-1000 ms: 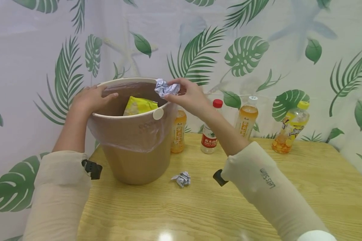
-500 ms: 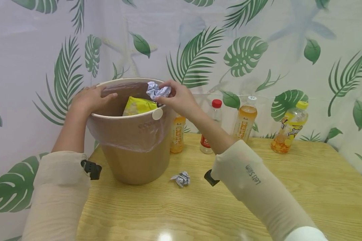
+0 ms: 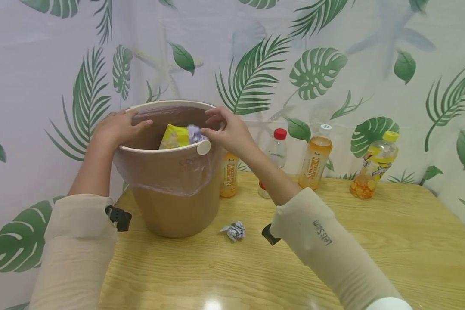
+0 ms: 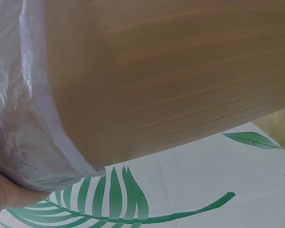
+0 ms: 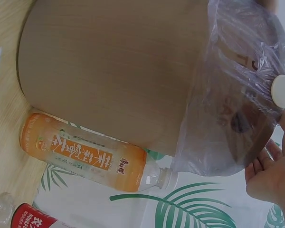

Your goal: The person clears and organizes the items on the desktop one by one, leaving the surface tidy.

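A brown trash can [image 3: 174, 211] with a cream rim and a clear plastic liner stands on the table. My left hand [image 3: 116, 129] grips its rim at the left, thumb pointing over the opening; in the left wrist view only part of that hand [image 4: 9, 194] shows by the liner. A crumpled paper ball [image 3: 194, 134], slightly blurred, is inside the mouth of the can in front of a yellow snack packet [image 3: 174, 135]. My right hand [image 3: 232, 131] is over the right rim, fingers spread apart and nothing between them. A second paper ball [image 3: 234, 231] lies on the table beside the can.
Behind the can's right side stands an orange tea bottle [image 5: 85, 152]. Farther right are a red-capped water bottle [image 3: 277, 148], another tea bottle [image 3: 315, 159] and a yellow-capped bottle [image 3: 373, 165]. A leaf-print sheet [image 3: 255, 26] hangs behind the wooden table [image 3: 294, 271].
My right hand has carried the paper ball left over the can and let it go; the ball has dropped below the rim. My left hand has stayed on the rim.
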`<act>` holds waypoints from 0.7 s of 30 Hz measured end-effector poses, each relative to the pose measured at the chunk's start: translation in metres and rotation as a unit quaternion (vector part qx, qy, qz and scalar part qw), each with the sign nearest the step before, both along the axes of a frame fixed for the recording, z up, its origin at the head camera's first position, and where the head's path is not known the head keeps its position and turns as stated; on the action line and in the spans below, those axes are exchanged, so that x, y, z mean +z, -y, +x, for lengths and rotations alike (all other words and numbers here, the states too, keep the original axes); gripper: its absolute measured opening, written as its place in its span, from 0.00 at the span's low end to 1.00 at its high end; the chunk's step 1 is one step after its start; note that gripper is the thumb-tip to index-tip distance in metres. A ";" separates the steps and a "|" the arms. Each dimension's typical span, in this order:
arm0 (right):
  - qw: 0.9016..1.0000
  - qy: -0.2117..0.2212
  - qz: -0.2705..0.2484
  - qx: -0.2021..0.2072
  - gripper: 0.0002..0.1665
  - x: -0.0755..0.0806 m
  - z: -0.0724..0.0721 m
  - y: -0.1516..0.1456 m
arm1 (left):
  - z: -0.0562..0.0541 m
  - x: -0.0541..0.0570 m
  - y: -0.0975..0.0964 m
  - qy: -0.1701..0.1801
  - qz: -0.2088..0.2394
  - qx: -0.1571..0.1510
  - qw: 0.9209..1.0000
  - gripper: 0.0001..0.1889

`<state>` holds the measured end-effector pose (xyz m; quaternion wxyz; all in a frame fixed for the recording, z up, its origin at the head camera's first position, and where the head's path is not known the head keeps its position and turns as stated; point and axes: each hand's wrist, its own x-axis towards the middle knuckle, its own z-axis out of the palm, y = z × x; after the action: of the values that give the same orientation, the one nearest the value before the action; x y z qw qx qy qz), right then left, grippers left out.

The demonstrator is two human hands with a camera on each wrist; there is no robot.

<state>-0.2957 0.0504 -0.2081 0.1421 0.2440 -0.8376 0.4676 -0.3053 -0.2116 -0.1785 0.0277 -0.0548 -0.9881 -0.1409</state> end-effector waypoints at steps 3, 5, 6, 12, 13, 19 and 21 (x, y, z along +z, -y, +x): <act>1.000 -0.006 -0.003 0.005 0.26 -0.001 -0.001 -0.001 | -0.002 0.000 0.000 -0.001 -0.001 -0.001 1.000 0.40; 1.000 -0.009 -0.005 0.007 0.25 -0.002 -0.002 -0.001 | -0.003 0.000 0.000 -0.002 0.000 -0.001 1.000 0.40; 1.000 -0.009 -0.007 0.007 0.25 -0.002 -0.003 -0.001 | -0.003 0.000 0.000 -0.002 0.001 -0.002 1.000 0.40; 1.000 -0.011 -0.006 0.005 0.23 -0.003 -0.006 0.000 | -0.005 0.000 0.001 0.000 0.006 -0.004 1.000 0.40; 1.000 -0.011 -0.005 0.004 0.23 -0.003 -0.006 0.000 | -0.005 0.000 0.001 0.000 0.007 -0.004 1.000 0.40; 1.000 -0.016 -0.022 0.013 0.22 -0.005 -0.007 -0.006 | -0.008 0.000 0.002 0.001 0.001 -0.007 1.000 0.40; 0.999 -0.017 -0.040 0.021 0.21 -0.007 -0.006 -0.010 | -0.009 0.000 0.002 0.002 -0.002 -0.008 1.000 0.41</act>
<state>-0.3016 0.0599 -0.2154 0.1564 0.2634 -0.8104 0.4994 -0.3148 -0.2141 -0.1789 0.0246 -0.0626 -0.9879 -0.1397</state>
